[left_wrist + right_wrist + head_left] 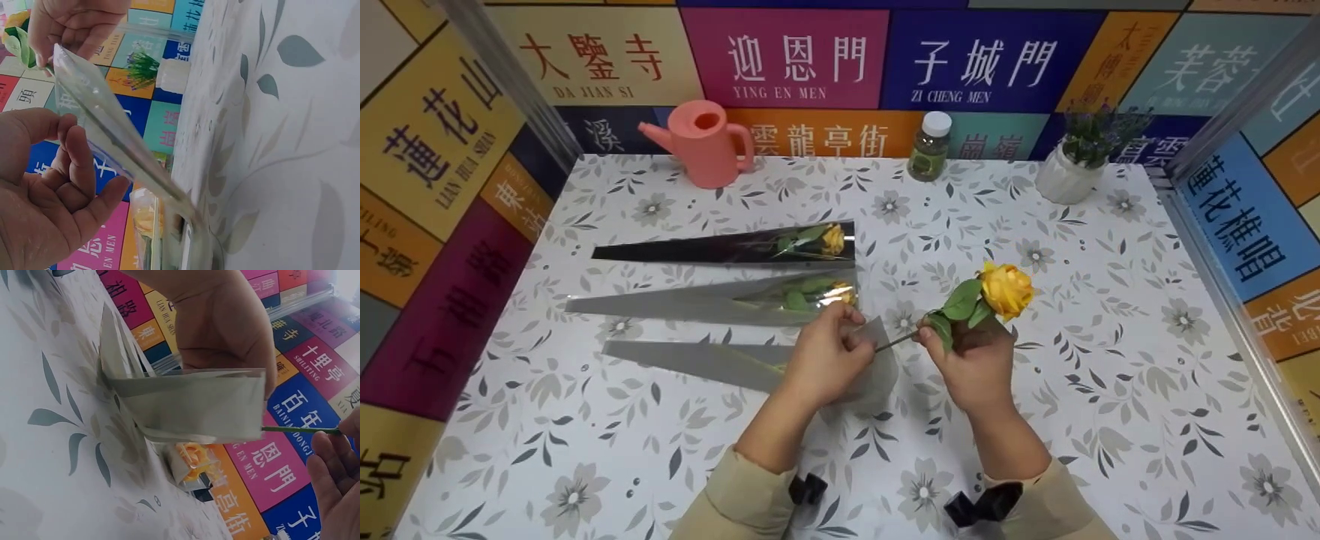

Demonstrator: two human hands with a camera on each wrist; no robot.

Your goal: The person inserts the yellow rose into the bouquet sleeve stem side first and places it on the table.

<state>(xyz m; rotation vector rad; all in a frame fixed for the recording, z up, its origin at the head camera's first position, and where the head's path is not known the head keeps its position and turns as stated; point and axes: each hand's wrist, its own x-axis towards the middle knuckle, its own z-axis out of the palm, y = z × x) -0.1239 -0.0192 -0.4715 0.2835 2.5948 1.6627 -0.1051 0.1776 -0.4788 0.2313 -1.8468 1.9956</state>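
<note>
My right hand (979, 364) pinches the stem of a yellow rose (1006, 289) just below its green leaves, with the bloom up and to the right. The stem's lower part runs inside a long grey flower sleeve (690, 360), half clear, that tapers to the left. At the sleeve's wide mouth, my left hand (829, 356) pinches the film edge between thumb and finger. In the right wrist view the green stem (298, 430) enters the raised mouth. Two wrapped roses lie just behind: one in a grey sleeve (675, 304), one in a black sleeve (690, 252).
At the back stand a coral watering can (709, 150), a jar with a white lid (930, 146) and a white pot (1067, 176) of purple flowers. Panels with printed characters (802, 56) wall the back and sides. A leaf-patterned cloth (1110, 360) covers the table.
</note>
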